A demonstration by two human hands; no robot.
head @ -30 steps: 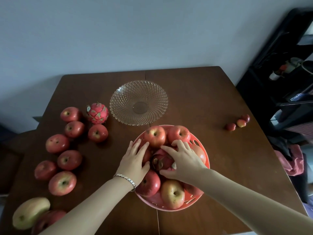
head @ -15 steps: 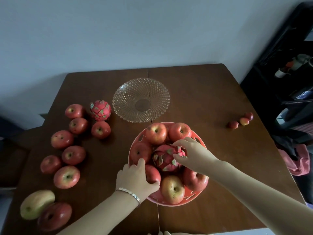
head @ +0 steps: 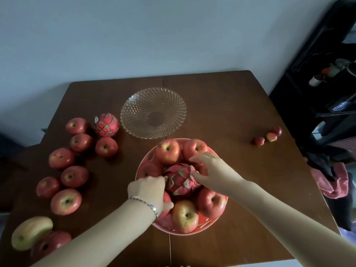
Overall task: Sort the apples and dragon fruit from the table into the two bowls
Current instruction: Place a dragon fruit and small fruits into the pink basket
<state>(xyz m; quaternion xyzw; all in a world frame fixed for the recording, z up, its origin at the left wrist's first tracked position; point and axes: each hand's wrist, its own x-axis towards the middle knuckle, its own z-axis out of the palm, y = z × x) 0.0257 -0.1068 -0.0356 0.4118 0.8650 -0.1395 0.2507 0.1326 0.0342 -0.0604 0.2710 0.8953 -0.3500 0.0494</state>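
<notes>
A red bowl point(head: 163, 221) near the table's front holds several apples point(head: 185, 215) around a pink dragon fruit point(head: 181, 181) at its middle. My left hand point(head: 148, 191) presses on the fruit's left side, its thumb resting on an apple. My right hand point(head: 210, 170) has thumb and fingers closed on the fruit's right top. Behind the red bowl stands a glass bowl point(head: 134, 105) with nothing in it. A second dragon fruit point(head: 106, 125) and several loose apples point(head: 74, 176) lie on the table's left side.
A yellow-green fruit point(head: 31, 232) lies at the front left corner of the brown table point(head: 231, 112). Three small red fruits point(head: 267, 136) sit near the right edge. A dark shelf point(head: 317, 93) and a pink cloth point(head: 333, 182) stand beyond that edge.
My left hand has shifted from the front apple up to the dragon fruit's left side. My right hand stays on the fruit, which now sits more exposed in the bowl's middle.
</notes>
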